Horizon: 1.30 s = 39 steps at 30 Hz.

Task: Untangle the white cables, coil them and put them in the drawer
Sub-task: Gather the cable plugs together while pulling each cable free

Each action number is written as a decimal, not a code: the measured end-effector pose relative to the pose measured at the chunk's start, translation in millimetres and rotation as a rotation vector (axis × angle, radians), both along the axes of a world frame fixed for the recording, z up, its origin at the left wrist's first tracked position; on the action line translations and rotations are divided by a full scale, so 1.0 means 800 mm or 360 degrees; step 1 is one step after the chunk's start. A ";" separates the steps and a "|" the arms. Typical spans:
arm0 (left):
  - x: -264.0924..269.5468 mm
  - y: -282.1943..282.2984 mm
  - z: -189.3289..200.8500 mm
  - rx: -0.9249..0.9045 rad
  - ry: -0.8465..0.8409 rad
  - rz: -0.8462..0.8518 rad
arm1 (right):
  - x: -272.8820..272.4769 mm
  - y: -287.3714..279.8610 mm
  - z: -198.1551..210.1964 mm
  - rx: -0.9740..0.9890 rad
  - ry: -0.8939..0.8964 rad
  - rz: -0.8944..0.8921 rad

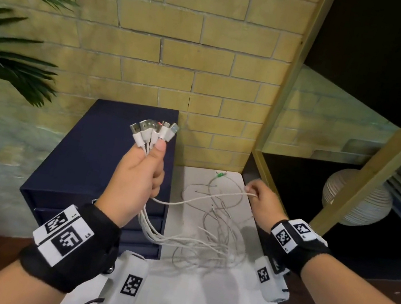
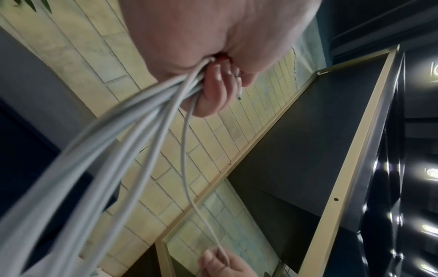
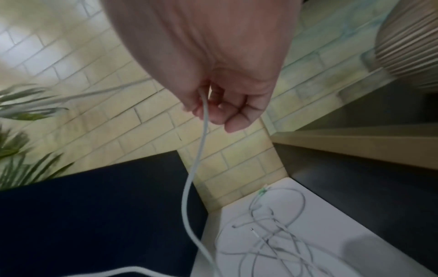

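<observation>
My left hand (image 1: pixel 141 171) is raised above the dark blue drawer unit (image 1: pixel 92 160) and grips a bundle of several white cables (image 2: pixel 132 135) just below their USB plugs (image 1: pixel 154 130), which fan out above the fist. Their loose lengths hang down into a tangle (image 1: pixel 212 236) on the white table (image 1: pixel 196 297). One white cable (image 1: pixel 199 199) runs from the left fist across to my right hand (image 1: pixel 262 202), which pinches it in curled fingers (image 3: pixel 227 112) above the table's far right corner. The drawers look closed.
A brick wall stands right behind the table. A gold-framed dark shelf (image 1: pixel 355 140) with a ribbed white vase (image 1: pixel 355 201) is on the right. Palm leaves (image 1: pixel 13 41) hang at the left. A small green piece (image 1: pixel 220 174) lies at the table's far edge.
</observation>
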State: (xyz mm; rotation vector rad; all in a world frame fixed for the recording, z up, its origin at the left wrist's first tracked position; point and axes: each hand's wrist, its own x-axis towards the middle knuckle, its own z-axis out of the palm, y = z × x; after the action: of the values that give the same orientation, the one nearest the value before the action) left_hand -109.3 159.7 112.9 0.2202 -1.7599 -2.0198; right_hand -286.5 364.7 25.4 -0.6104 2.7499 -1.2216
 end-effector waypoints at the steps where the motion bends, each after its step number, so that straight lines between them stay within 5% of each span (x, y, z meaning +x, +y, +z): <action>1: 0.000 -0.001 0.000 -0.0004 0.0001 0.0005 | -0.003 0.000 0.005 0.0001 0.0037 0.0005; 8: -0.001 -0.004 -0.001 -0.0216 -0.0153 0.0014 | -0.003 -0.009 0.078 -0.0416 0.0445 -0.0126; 12: -0.002 -0.003 -0.006 -0.0303 -0.0203 -0.0002 | -0.014 -0.016 0.090 -0.0744 -0.0164 -0.0106; 19: 0.001 -0.003 -0.009 -0.0294 -0.0227 0.0019 | -0.012 -0.006 0.077 -0.0400 0.0409 -0.0142; 22: 0.000 -0.009 -0.007 -0.0262 -0.0192 0.0065 | -0.020 0.005 0.063 -0.0373 0.0324 -0.0152; 28: 0.000 -0.008 -0.006 -0.0193 -0.0145 0.0067 | -0.017 0.023 0.009 0.0160 -0.0229 0.0264; 32: -0.004 -0.002 -0.010 -0.0196 -0.0145 0.0040 | 0.009 0.014 0.001 0.0353 -0.0270 0.0453; 35: -0.011 0.003 -0.013 -0.0148 -0.0130 -0.0002 | 0.044 -0.010 0.017 0.0160 -0.0308 0.0570; 39: -0.015 0.017 -0.010 -0.0017 -0.0079 -0.0142 | 0.097 -0.050 0.051 0.0124 -0.0496 0.1124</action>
State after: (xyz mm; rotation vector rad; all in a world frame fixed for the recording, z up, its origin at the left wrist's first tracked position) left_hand -121.5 173.5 105.2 0.1931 -1.8409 -2.0830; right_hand -208.8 324.4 66.4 -1.1348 2.0299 -0.9286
